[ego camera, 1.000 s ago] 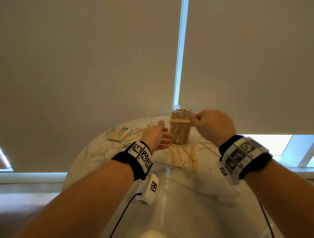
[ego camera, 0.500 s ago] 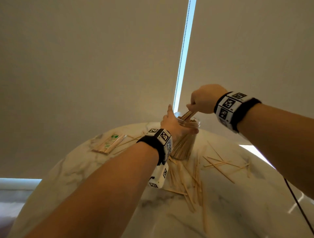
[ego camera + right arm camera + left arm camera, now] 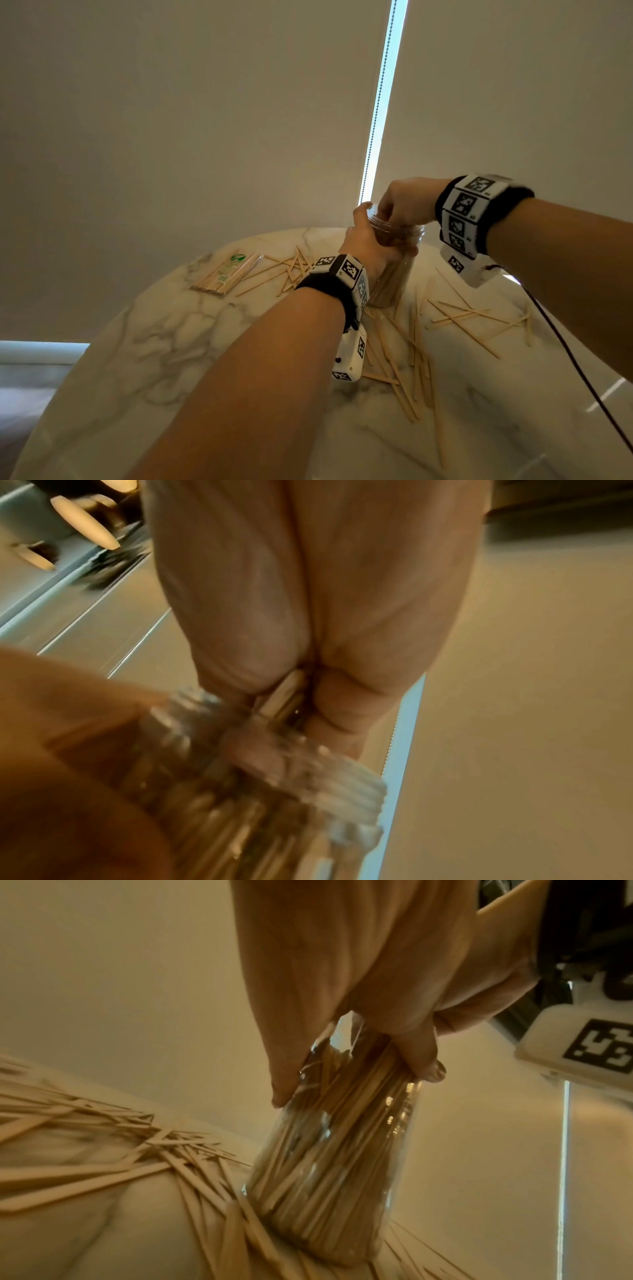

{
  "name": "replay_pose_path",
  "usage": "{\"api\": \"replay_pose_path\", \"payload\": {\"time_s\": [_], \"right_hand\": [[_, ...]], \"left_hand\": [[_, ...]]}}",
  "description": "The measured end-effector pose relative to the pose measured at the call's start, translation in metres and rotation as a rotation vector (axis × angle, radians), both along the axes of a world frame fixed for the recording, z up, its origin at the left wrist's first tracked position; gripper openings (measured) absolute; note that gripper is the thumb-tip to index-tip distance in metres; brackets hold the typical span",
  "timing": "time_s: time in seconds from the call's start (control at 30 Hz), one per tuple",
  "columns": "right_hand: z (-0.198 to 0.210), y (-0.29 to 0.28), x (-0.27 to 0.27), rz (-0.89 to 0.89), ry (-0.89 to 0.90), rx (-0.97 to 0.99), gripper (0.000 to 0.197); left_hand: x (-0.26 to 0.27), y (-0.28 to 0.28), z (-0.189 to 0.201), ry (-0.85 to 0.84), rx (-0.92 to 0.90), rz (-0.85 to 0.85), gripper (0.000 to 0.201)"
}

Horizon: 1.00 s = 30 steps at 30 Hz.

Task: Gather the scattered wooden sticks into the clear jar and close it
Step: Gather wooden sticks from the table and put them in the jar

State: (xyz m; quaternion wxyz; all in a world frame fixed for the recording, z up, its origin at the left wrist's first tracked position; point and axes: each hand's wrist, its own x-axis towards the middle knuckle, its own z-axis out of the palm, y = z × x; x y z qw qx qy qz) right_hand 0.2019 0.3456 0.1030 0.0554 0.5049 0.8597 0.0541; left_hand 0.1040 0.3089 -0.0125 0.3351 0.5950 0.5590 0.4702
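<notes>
The clear jar (image 3: 394, 274), packed with wooden sticks, stands on the round marble table (image 3: 171, 342). My left hand (image 3: 368, 240) grips its upper part, thumb and fingers wrapped round the jar (image 3: 329, 1164). My right hand (image 3: 404, 202) reaches down into the jar's mouth, fingers bunched, pinching a few sticks (image 3: 286, 696) at the threaded rim (image 3: 342, 777). Several loose sticks (image 3: 411, 359) lie scattered in front of the jar, more sticks (image 3: 469, 318) to its right and a cluster of sticks (image 3: 291, 267) to its left. No lid is in view.
A clear packet of sticks (image 3: 227, 274) with a green label lies at the table's far left. Beige roller blinds (image 3: 205, 137) hang right behind the table, with a bead chain (image 3: 376, 113) in the gap. A black cable (image 3: 582, 370) trails from my right wrist.
My left hand went from the table beside the jar to gripping the jar. My right hand carried its sticks over the jar and lowered them into the mouth. The view has moved closer.
</notes>
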Motion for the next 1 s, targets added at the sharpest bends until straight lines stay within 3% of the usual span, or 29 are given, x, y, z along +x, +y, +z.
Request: {"api": "replay_pose_path", "payload": {"time_s": [0.13,0.2,0.33,0.47,0.57,0.77,0.9,1.0], "right_hand": [[0.003,-0.003,-0.005,-0.006,-0.122,0.042,0.017],[0.005,-0.003,-0.008,0.001,-0.074,0.024,0.019],[0.008,0.003,-0.002,-0.035,0.189,-0.043,0.013],[0.002,0.006,0.01,-0.05,0.097,-0.008,0.011],[0.003,0.001,0.014,-0.023,0.156,-0.055,0.017],[0.005,-0.007,0.025,0.003,0.225,-0.015,0.005],[0.005,-0.019,0.03,0.031,0.488,-0.02,0.012],[-0.002,-0.02,0.059,-0.132,0.807,0.083,0.017]], "left_hand": [[0.0,0.002,-0.001,-0.005,-0.001,0.014,0.118],[0.001,0.002,-0.001,-0.017,-0.007,0.016,0.117],[0.001,0.002,-0.002,-0.053,-0.017,0.031,0.115],[0.002,0.002,-0.003,-0.048,-0.013,0.025,0.116],[0.002,0.001,-0.005,-0.059,0.003,0.018,0.115],[0.004,-0.004,-0.005,-0.072,0.014,0.017,0.121],[0.002,-0.004,-0.003,-0.078,0.015,-0.002,0.12],[0.001,-0.004,-0.003,-0.054,0.017,0.006,0.123]]}}
